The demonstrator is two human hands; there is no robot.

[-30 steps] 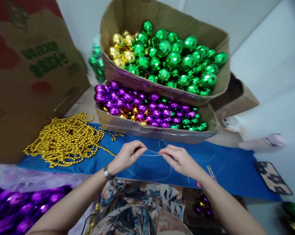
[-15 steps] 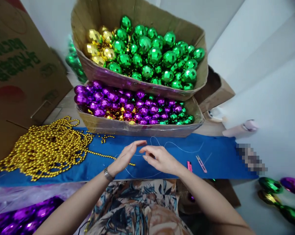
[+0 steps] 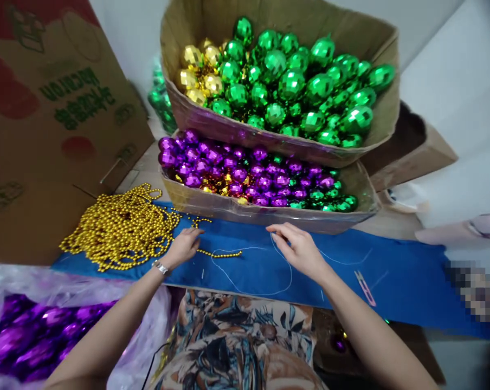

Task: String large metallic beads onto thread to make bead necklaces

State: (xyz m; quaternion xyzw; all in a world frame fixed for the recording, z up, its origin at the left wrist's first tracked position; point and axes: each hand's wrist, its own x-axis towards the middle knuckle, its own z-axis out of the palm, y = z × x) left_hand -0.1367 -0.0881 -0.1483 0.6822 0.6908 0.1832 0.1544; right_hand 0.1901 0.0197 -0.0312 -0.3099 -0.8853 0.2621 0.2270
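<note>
I can see the right hand [image 3: 297, 248] pinching a thin white thread [image 3: 262, 294] at its fingertips. The thread makes a big loop on the blue cloth [image 3: 407, 271], down and left of the grip. The left hand [image 3: 184, 247] is well apart from it, with its fingers bent over 1 end of a short string of gold beads [image 3: 224, 254]; I can't tell if it holds them. Past that hand lies a gold bead heap [image 3: 125, 230]. Pink snips [image 3: 365, 288] lie right of the grip. Behind it stand 2 boxes [image 3: 265, 215] of shiny balls [image 3: 291, 84].
</note>
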